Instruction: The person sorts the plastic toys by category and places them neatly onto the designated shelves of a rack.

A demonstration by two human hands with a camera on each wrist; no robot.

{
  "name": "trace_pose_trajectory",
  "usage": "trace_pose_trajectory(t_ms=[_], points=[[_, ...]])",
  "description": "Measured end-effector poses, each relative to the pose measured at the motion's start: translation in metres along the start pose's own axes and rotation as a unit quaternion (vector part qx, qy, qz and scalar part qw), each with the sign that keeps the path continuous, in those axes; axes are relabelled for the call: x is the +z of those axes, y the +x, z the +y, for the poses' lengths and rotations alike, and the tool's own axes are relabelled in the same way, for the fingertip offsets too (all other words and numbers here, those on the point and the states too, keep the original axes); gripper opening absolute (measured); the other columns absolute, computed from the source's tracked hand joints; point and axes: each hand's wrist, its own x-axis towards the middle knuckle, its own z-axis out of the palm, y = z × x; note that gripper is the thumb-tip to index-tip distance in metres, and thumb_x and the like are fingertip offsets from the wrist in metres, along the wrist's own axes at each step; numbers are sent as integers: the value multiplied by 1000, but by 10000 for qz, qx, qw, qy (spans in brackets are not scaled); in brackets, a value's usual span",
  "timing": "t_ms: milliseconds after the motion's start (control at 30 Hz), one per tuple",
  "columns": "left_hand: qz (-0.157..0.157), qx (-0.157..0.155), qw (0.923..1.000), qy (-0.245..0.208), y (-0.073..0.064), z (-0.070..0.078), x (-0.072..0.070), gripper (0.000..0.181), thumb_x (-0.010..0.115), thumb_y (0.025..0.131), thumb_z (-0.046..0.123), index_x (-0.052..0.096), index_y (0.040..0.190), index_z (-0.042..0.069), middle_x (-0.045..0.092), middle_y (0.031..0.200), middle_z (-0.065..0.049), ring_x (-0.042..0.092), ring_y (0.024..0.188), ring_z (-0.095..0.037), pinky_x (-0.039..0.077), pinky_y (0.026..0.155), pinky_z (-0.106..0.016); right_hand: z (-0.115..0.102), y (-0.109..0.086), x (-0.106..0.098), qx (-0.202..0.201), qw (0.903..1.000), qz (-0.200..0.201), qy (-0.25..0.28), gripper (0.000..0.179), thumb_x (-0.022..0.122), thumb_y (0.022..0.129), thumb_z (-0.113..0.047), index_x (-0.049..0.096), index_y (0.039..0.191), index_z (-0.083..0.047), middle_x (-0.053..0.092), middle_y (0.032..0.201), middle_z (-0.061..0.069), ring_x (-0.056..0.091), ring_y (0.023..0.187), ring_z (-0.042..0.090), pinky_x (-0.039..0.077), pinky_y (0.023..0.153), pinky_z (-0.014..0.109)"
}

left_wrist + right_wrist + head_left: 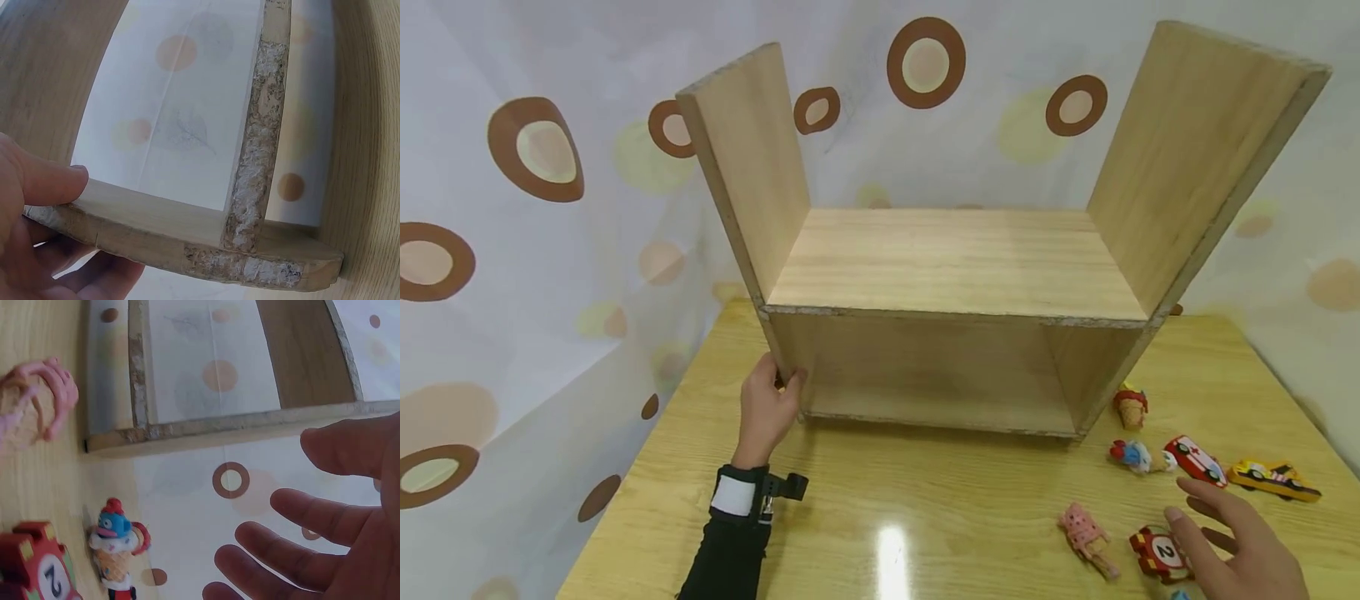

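A two-tier wooden shelf (962, 258) with tall side panels stands on the table. My left hand (767, 412) grips the lower front edge of its left side panel (144, 247). In the left wrist view the thumb lies on the inner face and the fingers curl round the outer face. To the right of the shelf, my right hand (1243, 542) is held with fingers spread and nothing in them. It partly covers a red toy car (1156, 552) marked 2 in the head view. A pink cone-shaped figure (1084, 532) lies left of that car.
Right of the shelf lie a blue-headed cone figure (1135, 456), another ice-cream-cone toy (1130, 408), a red-and-white toy ambulance (1197, 461) and a yellow toy vehicle (1273, 479). A patterned cloth (587, 292) hangs behind and beside the wooden table (970, 508).
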Motion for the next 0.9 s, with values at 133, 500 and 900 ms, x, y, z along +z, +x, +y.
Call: trace_pose_trajectory(t_ms=[133,500,900], points=[[12,-125,9999,-44,-3,0,-4,31,65,92,8,61,119,-7,68,113,-27,69,103,-41,57,85,-54,5,4,-6,82,9998,128,-144,55,48,104,-33,44,141,7,43,138,37,49,113,55,56,75,52],[145,-320,9994,-32,-1,-4,-11,30,64,93,8,59,118,-8,65,117,-28,66,108,-41,57,86,-54,30,34,-22,-118,9804,-1212,-1550,70,44,104,-47,43,136,15,47,129,44,51,107,60,51,75,57],[20,-470,9987,-199,-2,2,-3,33,63,95,10,58,123,-7,64,121,-26,65,111,-39,57,87,-54,61,41,-3,118,9208,-2559,-2940,102,49,90,-72,49,119,26,58,101,41,59,91,54,49,81,59]])
